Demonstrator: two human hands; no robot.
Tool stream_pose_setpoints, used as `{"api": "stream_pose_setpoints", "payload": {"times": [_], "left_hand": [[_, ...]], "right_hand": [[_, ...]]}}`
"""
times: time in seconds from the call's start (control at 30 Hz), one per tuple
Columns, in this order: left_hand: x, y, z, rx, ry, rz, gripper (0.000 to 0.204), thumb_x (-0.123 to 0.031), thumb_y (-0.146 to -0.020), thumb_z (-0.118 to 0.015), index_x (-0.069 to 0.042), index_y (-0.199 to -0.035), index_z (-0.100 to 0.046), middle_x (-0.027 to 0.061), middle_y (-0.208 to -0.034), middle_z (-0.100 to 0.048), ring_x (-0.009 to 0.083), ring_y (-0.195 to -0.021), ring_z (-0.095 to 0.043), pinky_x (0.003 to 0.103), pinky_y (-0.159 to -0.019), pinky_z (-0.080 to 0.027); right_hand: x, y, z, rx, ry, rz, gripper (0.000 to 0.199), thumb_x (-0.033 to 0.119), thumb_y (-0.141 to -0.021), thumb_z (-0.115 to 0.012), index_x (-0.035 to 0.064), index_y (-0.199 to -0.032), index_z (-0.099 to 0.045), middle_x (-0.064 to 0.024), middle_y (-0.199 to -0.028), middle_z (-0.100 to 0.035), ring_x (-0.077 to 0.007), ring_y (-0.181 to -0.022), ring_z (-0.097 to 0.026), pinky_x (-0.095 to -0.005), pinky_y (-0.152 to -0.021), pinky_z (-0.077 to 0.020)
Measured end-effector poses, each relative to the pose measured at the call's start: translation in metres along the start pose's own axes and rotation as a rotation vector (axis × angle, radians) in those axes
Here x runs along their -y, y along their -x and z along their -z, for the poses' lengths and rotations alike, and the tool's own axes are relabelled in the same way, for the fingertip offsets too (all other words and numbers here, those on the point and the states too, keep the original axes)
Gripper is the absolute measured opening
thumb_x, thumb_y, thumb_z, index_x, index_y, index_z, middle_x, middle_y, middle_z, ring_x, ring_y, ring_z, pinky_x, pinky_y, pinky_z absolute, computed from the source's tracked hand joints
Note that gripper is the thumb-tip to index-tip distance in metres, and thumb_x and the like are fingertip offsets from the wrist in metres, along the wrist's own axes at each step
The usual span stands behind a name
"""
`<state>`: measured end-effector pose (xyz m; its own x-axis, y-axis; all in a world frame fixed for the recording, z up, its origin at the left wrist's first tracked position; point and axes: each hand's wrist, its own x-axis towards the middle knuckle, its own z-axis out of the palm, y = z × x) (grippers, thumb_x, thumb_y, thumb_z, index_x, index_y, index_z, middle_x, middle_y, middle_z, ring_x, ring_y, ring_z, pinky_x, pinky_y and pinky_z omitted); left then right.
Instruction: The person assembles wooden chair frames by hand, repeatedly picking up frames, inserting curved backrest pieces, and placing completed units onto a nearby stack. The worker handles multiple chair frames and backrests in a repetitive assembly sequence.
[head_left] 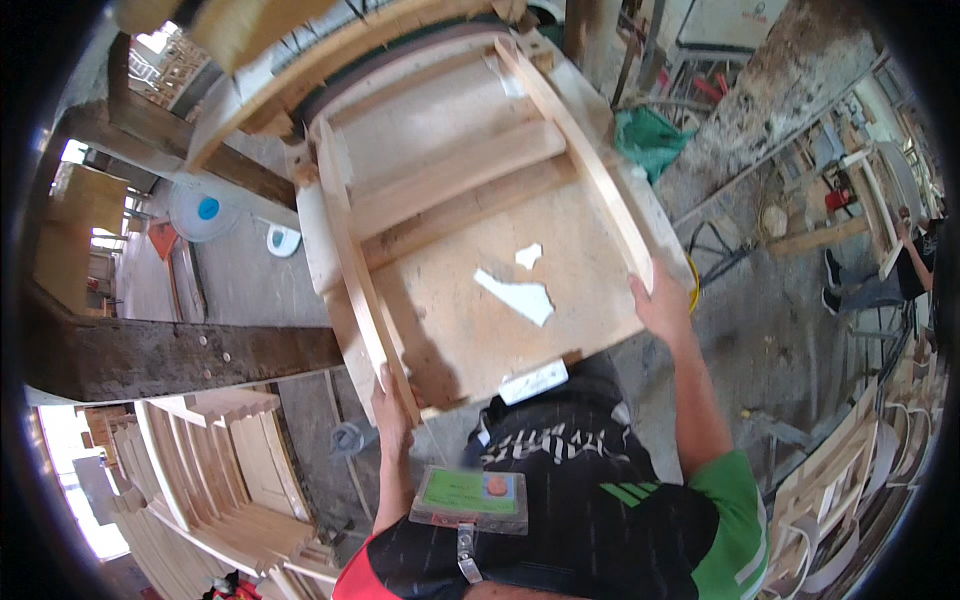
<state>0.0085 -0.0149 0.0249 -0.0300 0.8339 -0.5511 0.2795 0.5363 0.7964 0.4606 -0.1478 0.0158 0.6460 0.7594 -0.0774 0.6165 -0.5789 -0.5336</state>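
Note:
A pale wooden chair-back frame (450, 180), with two long curved side posts and crosspieces between them, lies over a plywood worktop (440, 310). My left hand (393, 405) is closed round the near end of the left post. Around the near end of the right post, my right hand (662, 302) is closed too. The far ends of the posts reach a curved dark edge at the back of the worktop. Two torn white scraps (515, 296) rest on the board between the posts. A small white block (534, 382) sits at the worktop's front edge, close to my body.
A heavy dark beam (190, 360) runs in from the left. Stacked wooden frames (220, 460) stand at lower left, more curved wooden parts (830, 490) at lower right. A green bag (652, 140) hangs beyond the worktop. Another person (905, 265) sits at far right.

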Motion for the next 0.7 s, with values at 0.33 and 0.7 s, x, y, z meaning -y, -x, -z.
{"api": "stream_pose_setpoints", "payload": {"times": [0.33,0.7], "left_hand": [[0.03,-0.016,-0.009,0.027,0.0,-0.028,0.062,-0.061,-0.109,-0.039,-0.004,-0.122,-0.059,0.0088,-0.078,-0.063,0.0179,-0.06,-0.065,0.03,-0.046,-0.051],[0.028,-0.016,-0.011,0.005,-0.007,0.014,0.064,-0.064,-0.107,-0.04,-0.006,-0.129,-0.055,0.0086,-0.077,-0.063,0.0172,-0.057,-0.065,0.029,-0.041,-0.048]], "right_hand": [[-0.009,-0.005,-0.015,0.092,0.034,-0.089,0.048,0.033,-0.099,-0.063,-0.0001,-0.131,-0.051,-0.0327,-0.116,-0.068,-0.0509,-0.112,-0.063,-0.0568,-0.097,-0.0481],[-0.012,-0.002,-0.015,0.1,-0.024,-0.11,0.044,0.036,-0.098,-0.065,0.0009,-0.122,-0.052,-0.0311,-0.114,-0.069,-0.0504,-0.11,-0.064,-0.0563,-0.096,-0.0484]]}}
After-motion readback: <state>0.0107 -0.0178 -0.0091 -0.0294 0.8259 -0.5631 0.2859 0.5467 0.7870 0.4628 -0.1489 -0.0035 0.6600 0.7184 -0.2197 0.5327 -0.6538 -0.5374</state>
